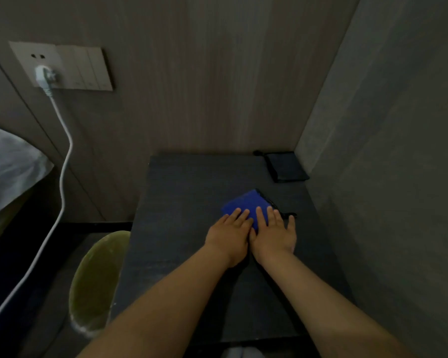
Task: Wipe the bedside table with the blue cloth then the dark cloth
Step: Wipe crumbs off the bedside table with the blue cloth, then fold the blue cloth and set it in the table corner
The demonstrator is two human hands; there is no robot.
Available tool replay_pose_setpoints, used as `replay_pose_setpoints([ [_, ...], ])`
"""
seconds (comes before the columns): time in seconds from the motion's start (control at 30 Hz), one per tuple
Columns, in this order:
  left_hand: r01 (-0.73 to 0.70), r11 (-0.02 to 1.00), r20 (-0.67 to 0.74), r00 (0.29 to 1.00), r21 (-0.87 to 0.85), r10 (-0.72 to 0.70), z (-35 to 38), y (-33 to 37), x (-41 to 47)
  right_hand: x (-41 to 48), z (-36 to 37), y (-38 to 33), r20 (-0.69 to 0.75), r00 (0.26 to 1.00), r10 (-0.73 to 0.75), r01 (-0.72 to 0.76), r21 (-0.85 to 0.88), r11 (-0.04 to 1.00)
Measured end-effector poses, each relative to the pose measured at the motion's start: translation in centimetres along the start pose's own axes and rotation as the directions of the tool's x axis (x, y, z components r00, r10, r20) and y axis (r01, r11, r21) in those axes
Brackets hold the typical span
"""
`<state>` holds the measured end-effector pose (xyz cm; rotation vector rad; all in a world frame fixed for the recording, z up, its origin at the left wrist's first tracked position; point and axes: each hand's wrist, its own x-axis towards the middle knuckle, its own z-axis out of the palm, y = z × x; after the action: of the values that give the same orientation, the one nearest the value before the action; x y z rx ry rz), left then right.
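A folded blue cloth (246,204) lies right of centre on the dark bedside table (181,197). My left hand (229,237) and my right hand (273,235) rest flat side by side on the cloth's near edge, fingers stretched forward and pressing down on it. The near part of the cloth is hidden under my fingers. A folded dark cloth (286,166) lies apart from my hands in the table's far right corner, against the walls.
Walls close the table in at the back and right. A white plug (44,76) sits in a wall socket at the left, its cable (62,177) hanging down. A pillow (8,164) shows at far left. A yellowish round stool (97,282) stands left of the table.
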<state>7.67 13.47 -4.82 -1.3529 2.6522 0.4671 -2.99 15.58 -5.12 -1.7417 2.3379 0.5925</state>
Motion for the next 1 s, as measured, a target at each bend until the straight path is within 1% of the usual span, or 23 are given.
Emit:
replay_pose_setpoints([
  [0.1, 0.033, 0.997, 0.060, 0.998, -0.066, -0.029, -0.3, 2.1, 1.1, 0.0, 0.1, 1.4, 0.022, 0.999, 0.032, -0.031, -0.015, 0.999],
  [0.23, 0.026, 0.993, 0.123, 0.992, -0.114, -0.011, -1.2, 3.9, 2.9, 0.4, 0.3, 3.3, 0.051, 0.995, 0.083, -0.081, -0.029, 0.996],
  [0.33, -0.008, 0.993, 0.148, 0.989, -0.116, 0.025, -1.5, 5.0, 4.3, 1.2, 0.2, 4.8, 0.071, 0.988, 0.135, -0.132, -0.045, 0.990],
  [0.43, -0.034, 0.990, 0.156, 0.986, -0.136, 0.055, -1.5, 5.7, 6.0, 2.3, 0.0, 6.1, 0.062, 0.985, 0.163, -0.159, -0.067, 0.985],
  [0.57, -0.034, 0.983, 0.130, 0.990, -0.180, 0.058, -1.5, 6.0, 8.4, 3.6, -0.2, 7.3, 0.055, 0.982, 0.181, -0.179, -0.046, 0.983],
  [0.67, -0.062, 0.972, 0.120, 0.989, -0.226, 0.091, -1.7, 5.7, 10.1, 4.3, -0.6, 7.8, -0.004, 0.985, 0.171, -0.170, -0.095, 0.981],
  [0.73, -0.060, 0.960, 0.103, 0.991, -0.273, 0.091, -1.8, 5.3, 11.1, 4.7, -0.7, 8.2, -0.121, 0.986, 0.110, -0.120, -0.080, 0.990],
  [0.8, -0.054, 0.943, 0.101, 0.991, -0.329, 0.092, -2.0, 4.9, 11.8, 5.3, -1.0, 9.2, -0.259, 0.964, 0.059, -0.057, 0.015, 0.998],
  [0.83, -0.058, 0.924, 0.081, 0.992, -0.377, 0.095, -2.1, 4.8, 11.9, 5.6, -1.2, 9.9, -0.309, 0.949, 0.059, -0.035, 0.085, 0.996],
  [0.87, -0.058, 0.895, 0.027, 0.997, -0.443, 0.078, -2.1, 4.7, 11.9, 6.0, -1.3, 10.7, -0.348, 0.934, 0.083, -0.025, 0.168, 0.985],
  [0.9, -0.061, 0.859, -0.065, 0.997, -0.509, 0.032, -2.1, 4.6, 11.8, 6.4, -1.4, 11.5, -0.371, 0.920, 0.127, -0.027, 0.265, 0.964],
  [0.93, -0.045, 0.827, -0.161, 0.986, -0.560, -0.055, -2.2, 4.4, 11.6, 7.0, -1.4, 12.4, -0.371, 0.910, 0.182, -0.035, 0.371, 0.928],
  [0.97, -0.013, 0.805, -0.236, 0.959, -0.592, -0.158, -2.3, 4.1, 11.5, 7.7, -1.3, 13.2, -0.337, 0.913, 0.231, -0.045, 0.480, 0.876],
  [1.0, 0.043, 0.788, -0.267, 0.928, -0.615, -0.259, -2.2, 3.7, 11.6, 8.5, -1.0, 13.9, -0.264, 0.928, 0.264, -0.062, 0.588, 0.807],
])
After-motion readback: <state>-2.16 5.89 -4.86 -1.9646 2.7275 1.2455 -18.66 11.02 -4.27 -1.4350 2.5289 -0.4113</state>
